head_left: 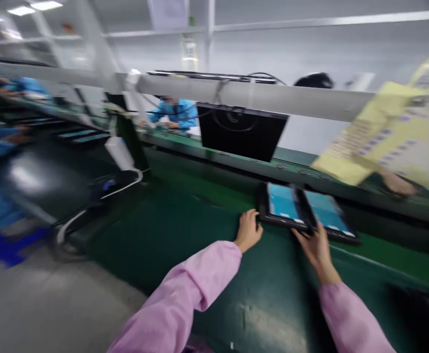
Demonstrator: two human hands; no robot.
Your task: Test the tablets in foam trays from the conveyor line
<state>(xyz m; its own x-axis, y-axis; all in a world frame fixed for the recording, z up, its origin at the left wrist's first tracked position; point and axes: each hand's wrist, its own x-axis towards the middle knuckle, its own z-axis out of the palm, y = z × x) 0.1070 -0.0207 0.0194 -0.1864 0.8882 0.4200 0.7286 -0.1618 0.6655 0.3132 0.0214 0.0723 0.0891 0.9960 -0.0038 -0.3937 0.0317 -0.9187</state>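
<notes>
Two dark-framed tablets with lit blue screens lie side by side on the green conveyor belt (pixel 185 230). My left hand (pixel 249 230) rests at the left edge of the nearer tablet (pixel 281 203), its fingers curled against the frame. My right hand (pixel 315 245) reaches to the front edge between that tablet and the second tablet (pixel 328 213), fingers on the frame. Both arms wear pink sleeves. The picture is smeared by motion, so the grip of each hand is unclear.
A black monitor (pixel 241 130) hangs from a grey rail (pixel 236 95) behind the belt. A person in blue (pixel 174 113) works at the far side. Yellow printed sheets (pixel 394 135) hang at the right. A white and black device (pixel 117 162) stands on the left.
</notes>
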